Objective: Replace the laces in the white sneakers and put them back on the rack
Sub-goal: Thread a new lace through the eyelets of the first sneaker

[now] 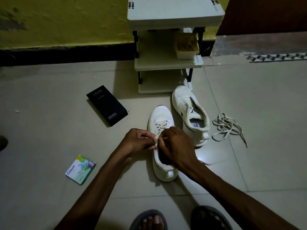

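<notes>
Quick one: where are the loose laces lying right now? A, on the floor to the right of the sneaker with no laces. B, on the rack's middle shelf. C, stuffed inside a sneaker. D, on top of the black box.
A: the loose laces lie in a tangle on the floor, just right of the sneaker without laces and not touching it.

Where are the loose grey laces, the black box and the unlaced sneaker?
Loose tangled grey laces (224, 124), head view: middle of tangle.
Black rectangular box (107, 105), head view: top face.
Unlaced white sneaker (189, 112), head view: tongue.
</notes>
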`<state>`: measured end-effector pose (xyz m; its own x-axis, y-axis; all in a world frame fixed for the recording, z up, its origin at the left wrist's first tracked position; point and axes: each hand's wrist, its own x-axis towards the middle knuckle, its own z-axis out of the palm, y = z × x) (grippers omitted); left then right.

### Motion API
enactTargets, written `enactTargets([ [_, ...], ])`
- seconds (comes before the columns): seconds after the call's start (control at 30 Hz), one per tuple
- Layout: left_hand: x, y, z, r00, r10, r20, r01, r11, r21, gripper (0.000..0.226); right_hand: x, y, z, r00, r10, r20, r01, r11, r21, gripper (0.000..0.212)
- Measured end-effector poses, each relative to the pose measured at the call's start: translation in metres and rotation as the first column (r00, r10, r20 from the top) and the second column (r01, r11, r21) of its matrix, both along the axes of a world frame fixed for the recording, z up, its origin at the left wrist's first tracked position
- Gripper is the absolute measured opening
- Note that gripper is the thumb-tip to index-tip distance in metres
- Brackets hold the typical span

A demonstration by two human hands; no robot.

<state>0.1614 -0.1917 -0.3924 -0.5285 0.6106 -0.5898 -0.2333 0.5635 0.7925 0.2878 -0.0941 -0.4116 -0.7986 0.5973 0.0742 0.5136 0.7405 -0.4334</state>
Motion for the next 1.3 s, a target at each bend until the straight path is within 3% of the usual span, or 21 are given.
enactTargets([
  [0.1, 0.0, 0.0, -0.001, 1.0, 0.021, 0.02, -0.021, 1.0, 0.001, 0.015, -0.001, 0.001, 0.001, 0.999, 0.016, 0.048, -0.018, 0.999, 0.036, 0.013],
  [0.2, 0.001, 0.0, -0.001, 0.999, 0.036, 0.027, -0.036, 0.999, 0.006, 0.016, 0.003, 0.004, 0.003, 0.992, 0.072, 0.1, -0.074, 0.997, 0.016, 0.028],
  [0.4, 0.001, 0.002, -0.003, 0.999, 0.027, 0.027, -0.027, 1.0, 0.005, 0.017, 0.005, 0.002, 0.0, 0.997, 0.066, 0.027, -0.067, 0.997, 0.049, 0.018],
  [0.67, 0.001, 0.001, 0.001, 1.0, -0.003, 0.003, 0.003, 1.0, -0.007, 0.011, 0.003, 0.004, 0.004, 0.991, 0.114, 0.073, -0.117, 0.992, 0.036, 0.018],
  [0.8, 0.0, -0.001, 0.003, 0.988, -0.098, -0.123, 0.098, 0.995, -0.003, 0.013, 0.003, 0.008, 0.007, 0.989, 0.128, 0.076, -0.13, 0.991, 0.023, 0.012],
  [1.0, 0.001, 0.0, 0.006, 0.866, -0.274, -0.418, 0.271, 0.96, -0.068, 0.009, 0.001, 0.007, 0.01, 0.989, 0.135, 0.062, -0.137, 0.99, 0.045, 0.012],
  [1.3, -0.005, 0.003, 0.009, 0.821, -0.345, -0.455, 0.351, 0.933, -0.074, 0.003, -0.002, 0.006, 0.01, 0.998, 0.057, -0.021, -0.054, 0.991, 0.125, 0.01],
])
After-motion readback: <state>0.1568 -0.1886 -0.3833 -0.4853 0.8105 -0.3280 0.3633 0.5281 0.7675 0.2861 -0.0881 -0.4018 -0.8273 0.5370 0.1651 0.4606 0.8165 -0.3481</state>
